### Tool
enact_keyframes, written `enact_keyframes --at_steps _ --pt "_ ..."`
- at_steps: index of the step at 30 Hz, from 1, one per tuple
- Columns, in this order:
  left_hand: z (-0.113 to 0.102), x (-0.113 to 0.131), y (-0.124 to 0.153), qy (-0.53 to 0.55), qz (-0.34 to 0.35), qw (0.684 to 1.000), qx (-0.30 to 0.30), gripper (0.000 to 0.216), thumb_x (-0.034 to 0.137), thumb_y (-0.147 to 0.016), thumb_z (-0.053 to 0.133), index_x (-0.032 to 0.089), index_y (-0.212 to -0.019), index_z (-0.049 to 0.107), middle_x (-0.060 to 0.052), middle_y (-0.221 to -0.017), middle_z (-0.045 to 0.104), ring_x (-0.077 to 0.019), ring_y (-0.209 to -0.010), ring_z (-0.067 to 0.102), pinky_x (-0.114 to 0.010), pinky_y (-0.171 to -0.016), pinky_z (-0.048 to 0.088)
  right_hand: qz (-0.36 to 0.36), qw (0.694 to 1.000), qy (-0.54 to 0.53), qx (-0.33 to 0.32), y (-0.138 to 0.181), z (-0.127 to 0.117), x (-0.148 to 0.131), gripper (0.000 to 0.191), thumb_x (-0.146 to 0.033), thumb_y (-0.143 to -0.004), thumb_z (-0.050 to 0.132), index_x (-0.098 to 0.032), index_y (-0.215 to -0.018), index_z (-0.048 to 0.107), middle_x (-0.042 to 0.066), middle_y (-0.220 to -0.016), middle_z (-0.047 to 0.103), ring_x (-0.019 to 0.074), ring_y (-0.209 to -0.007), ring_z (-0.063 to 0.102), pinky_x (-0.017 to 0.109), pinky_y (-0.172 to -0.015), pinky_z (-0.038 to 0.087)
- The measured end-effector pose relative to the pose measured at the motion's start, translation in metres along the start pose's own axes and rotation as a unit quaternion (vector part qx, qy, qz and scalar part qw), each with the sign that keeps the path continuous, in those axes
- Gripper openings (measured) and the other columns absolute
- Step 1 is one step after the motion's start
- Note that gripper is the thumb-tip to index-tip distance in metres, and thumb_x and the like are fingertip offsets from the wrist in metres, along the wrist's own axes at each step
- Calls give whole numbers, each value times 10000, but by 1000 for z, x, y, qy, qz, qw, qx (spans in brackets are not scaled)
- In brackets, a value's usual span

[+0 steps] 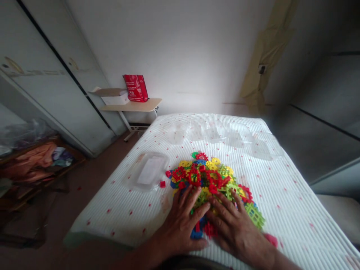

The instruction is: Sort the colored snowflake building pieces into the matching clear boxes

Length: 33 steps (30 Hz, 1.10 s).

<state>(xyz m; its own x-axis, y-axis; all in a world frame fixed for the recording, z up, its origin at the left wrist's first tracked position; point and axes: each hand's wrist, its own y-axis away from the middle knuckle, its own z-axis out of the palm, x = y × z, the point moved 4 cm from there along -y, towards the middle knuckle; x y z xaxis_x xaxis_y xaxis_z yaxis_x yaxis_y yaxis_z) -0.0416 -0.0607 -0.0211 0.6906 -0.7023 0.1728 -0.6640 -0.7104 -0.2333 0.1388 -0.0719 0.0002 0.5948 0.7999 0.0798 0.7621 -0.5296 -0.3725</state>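
Beyond the plastic pieces (213, 177), a red bag (137, 84) bears illegible white lettering (132, 92).

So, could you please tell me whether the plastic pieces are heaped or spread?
Heaped: most plastic pieces overlap in one mixed-colour mound.

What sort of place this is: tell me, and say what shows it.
Likely a room in a home, perhaps a bedroom: a quilted, red-speckled cover, tall cupboard doors, and a small table with a red bag by the wall.
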Motion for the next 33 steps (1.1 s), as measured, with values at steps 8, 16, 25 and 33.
enact_keyframes --at_steps 8,16,25,33 --pt "-2 -20 -33 -13 -14 987 158 500 221 -864 500 264 -1358 431 -106 -1378 461 -256 -1189 492 -429 -984 433 -9 998 22 64 -29 1 31 359 -169 -920 458 -207 -1265 549 111 -1320 562 257 -1207 509 454 -926 465" --pt "-19 -36 -76 13 -72 979 190 392 240 -904 463 212 -1294 482 -86 -1140 640 -229 -1020 552 -428 -906 459 89 992 -3 86 -62 -10 84 292 -239 -914 478 -190 -1172 605 122 -1250 593 261 -1147 541 451 -908 520" --pt "-34 -34 -65 42 -81 971 223 383 284 -906 453 193 -1275 495 -105 -1264 554 -246 -1192 465 -438 -1024 387 156 975 -109 112 -42 -31 95 302 -289 -899 504 -225 -1182 588 115 -1242 579 255 -1135 543 457 -895 527" --pt "-24 -43 29 -53 -120 968 216 472 257 -865 517 243 -1332 450 -92 -1312 524 -246 -1212 468 -399 -1005 420 321 929 -93 155 62 -11 127 412 -451 -892 462 -257 -1244 553 92 -1296 555 277 -1184 524 468 -950 490"
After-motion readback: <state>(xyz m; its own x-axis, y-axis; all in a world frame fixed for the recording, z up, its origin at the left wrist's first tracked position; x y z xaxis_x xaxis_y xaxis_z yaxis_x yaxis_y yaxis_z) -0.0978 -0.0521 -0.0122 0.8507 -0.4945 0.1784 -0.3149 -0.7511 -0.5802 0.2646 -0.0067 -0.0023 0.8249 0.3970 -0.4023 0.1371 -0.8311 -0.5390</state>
